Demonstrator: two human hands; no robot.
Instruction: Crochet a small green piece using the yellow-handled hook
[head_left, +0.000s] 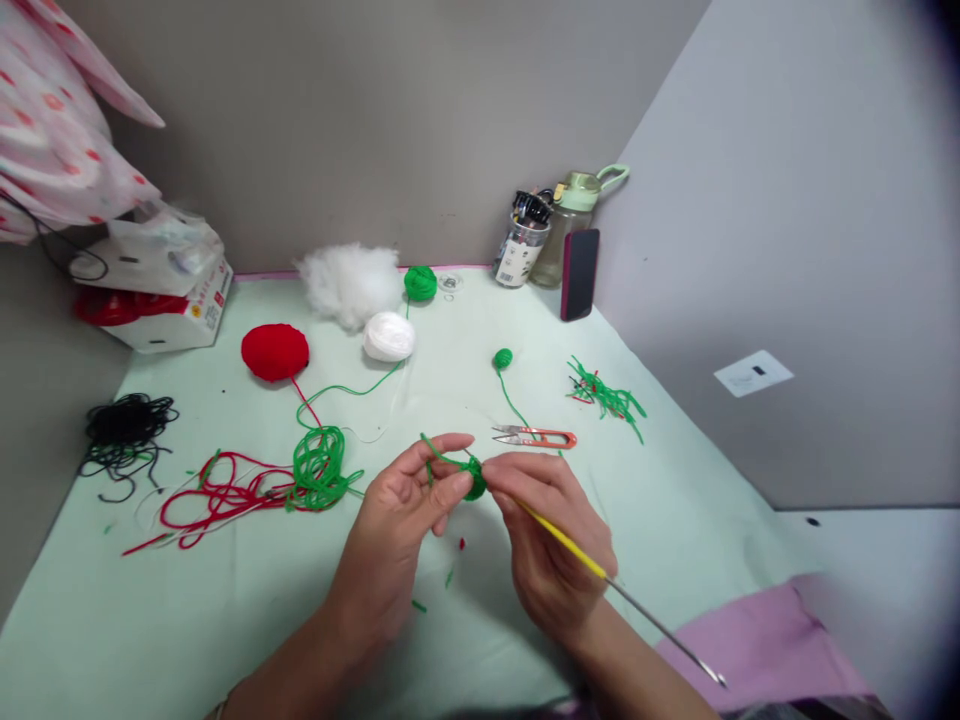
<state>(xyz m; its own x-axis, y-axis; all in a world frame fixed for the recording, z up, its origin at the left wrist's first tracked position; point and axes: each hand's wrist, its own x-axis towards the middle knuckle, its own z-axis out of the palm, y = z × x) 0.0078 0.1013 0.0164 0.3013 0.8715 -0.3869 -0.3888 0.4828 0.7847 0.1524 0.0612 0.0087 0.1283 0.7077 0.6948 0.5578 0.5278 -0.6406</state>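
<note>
Pale green cloth [172, 630] covers the table, backed by a grey panel [450, 120]. At the near middle, the left hand [397, 510] pinches a small green crocheted piece [475, 484], its thumb pressed on the left edge and its index finger reaching over the far side beside a green strand [442, 456]. The right hand [555, 530] grips a yellow-handled hook [585, 558] between thumb and index finger, fingertips at the piece's right edge; the hook's bare metal end slants out near and right. How the working tip sits in the stitches is hard to tell.

Just beyond the hands lie orange-handled snips [556, 438], and past them a small green ball [503, 358]. Off to the right is a heap of green and red snippets [606, 395]. On the left, tangled green yarn [319, 470] touches red loops [217, 490], with black yarn [124, 425] farther left.

Farther off sit a red ball [275, 352], a white ball [388, 338], fluffy white stuffing [351, 283] and a larger green ball [421, 283]. At the far right, a phone [580, 275] stands upright before a bottle [555, 248] and a cup [520, 258] of tools.
</note>
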